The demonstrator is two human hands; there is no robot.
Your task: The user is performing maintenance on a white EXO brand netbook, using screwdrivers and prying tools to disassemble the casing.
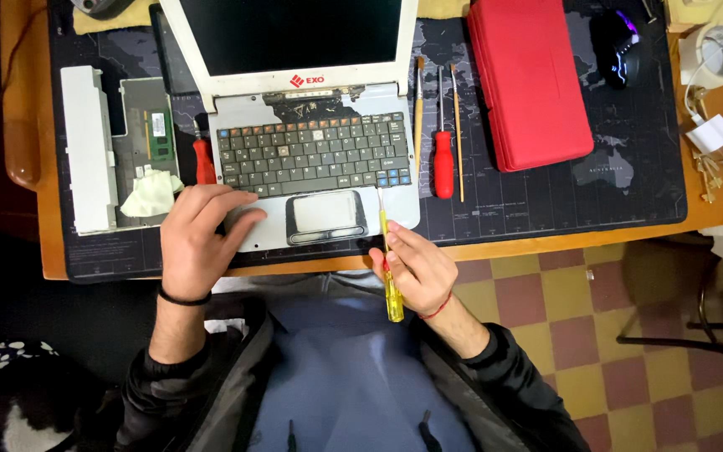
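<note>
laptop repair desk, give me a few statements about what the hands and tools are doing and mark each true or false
1. The right hand holds a yellow-handled screwdriver. True.
2. The screwdriver's tip points at the black mouse. False: it points at the right front corner of the laptop, by the keyboard's lower right edge.
3. The left hand rests on the laptop's palm rest, left of the touchpad. True.
4. The red case lies left of the laptop. False: it lies to its right, beyond the two brushes.
5. A red-handled screwdriver lies on the mat between the brushes. True.
</note>
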